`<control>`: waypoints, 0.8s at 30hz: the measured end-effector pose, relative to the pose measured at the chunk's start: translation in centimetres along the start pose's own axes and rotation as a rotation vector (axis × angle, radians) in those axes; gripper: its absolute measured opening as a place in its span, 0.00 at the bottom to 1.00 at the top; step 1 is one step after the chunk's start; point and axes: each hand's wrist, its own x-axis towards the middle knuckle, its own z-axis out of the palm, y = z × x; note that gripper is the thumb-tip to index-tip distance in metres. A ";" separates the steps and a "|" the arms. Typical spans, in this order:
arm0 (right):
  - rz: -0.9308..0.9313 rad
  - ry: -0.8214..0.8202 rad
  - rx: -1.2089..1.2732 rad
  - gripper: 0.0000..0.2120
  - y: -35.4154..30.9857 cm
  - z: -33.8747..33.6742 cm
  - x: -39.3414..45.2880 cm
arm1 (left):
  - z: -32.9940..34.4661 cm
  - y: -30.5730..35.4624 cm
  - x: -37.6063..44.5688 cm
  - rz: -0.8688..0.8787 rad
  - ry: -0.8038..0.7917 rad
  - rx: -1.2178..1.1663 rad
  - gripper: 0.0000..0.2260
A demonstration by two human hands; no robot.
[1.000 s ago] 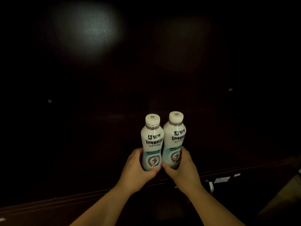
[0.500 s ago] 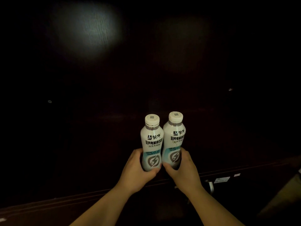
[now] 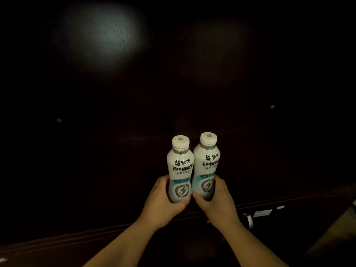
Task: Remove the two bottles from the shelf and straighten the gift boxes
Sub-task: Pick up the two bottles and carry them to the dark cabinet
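Note:
Two white drink bottles with cream caps and black printed labels stand upright side by side in front of a very dark shelf. My left hand (image 3: pixel 161 201) grips the lower part of the left bottle (image 3: pixel 180 166). My right hand (image 3: pixel 217 203) grips the lower part of the right bottle (image 3: pixel 208 162). The bottles touch or nearly touch each other. No gift boxes can be made out in the darkness.
A dark wooden shelf edge (image 3: pixel 289 199) runs across the lower part of the view, with small white price tags (image 3: pixel 262 213) and a metal hook (image 3: pixel 248 218) on it. A pale patch of light (image 3: pixel 104 29) falls on the dark back panel.
Both bottles have shifted very slightly left and down in my hands; otherwise the scene is the same.

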 end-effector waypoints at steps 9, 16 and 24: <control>0.055 0.006 -0.036 0.45 -0.1 -0.3 -1.2 | -0.1 -0.3 0.0 -0.047 -0.020 -0.036 0.42; 0.120 0.165 -0.112 0.42 -1.5 0.3 -4.6 | -2.7 -0.2 -1.2 -0.134 0.008 0.047 0.27; 0.023 0.393 -0.086 0.11 -9.0 7.2 -11.2 | -13.8 -1.3 -7.7 -0.183 -0.086 0.282 0.04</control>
